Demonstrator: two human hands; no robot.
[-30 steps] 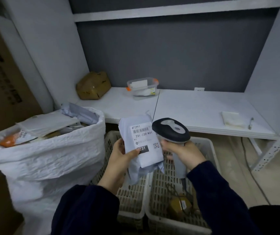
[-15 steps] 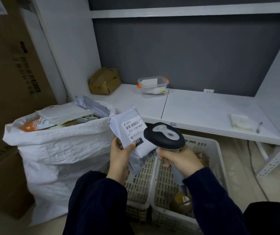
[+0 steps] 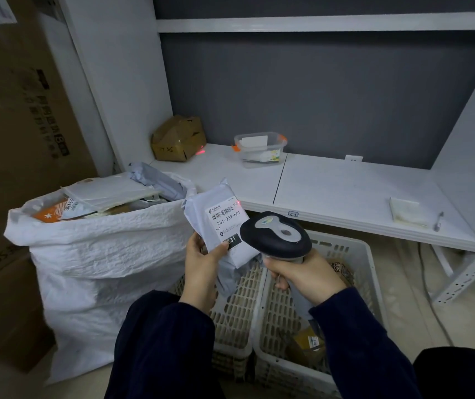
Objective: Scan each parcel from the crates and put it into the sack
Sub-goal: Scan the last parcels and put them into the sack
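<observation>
My left hand (image 3: 203, 262) grips a white plastic parcel (image 3: 216, 208) with a barcode label, held upright beside the sack's right rim. My right hand (image 3: 305, 273) holds a black and grey barcode scanner (image 3: 276, 236) pointed at the label; a red light spot shows at the label's top right. The white woven sack (image 3: 98, 254) stands at the left, filled with several parcels. Below my hands sit two white slotted crates (image 3: 259, 300), the right one holding a brown taped parcel (image 3: 308, 345).
A white shelf (image 3: 345, 191) runs behind the crates. On it are a brown cardboard parcel (image 3: 178, 139), a clear plastic tub (image 3: 260, 148), a folded white cloth (image 3: 407, 211) and a pen (image 3: 438, 221). Large cardboard boxes (image 3: 14, 139) stand at the left.
The parcel and scanner have shifted left toward the sack as my view turned left. A red scan light now falls on the label and on the shelf by the brown parcel.
</observation>
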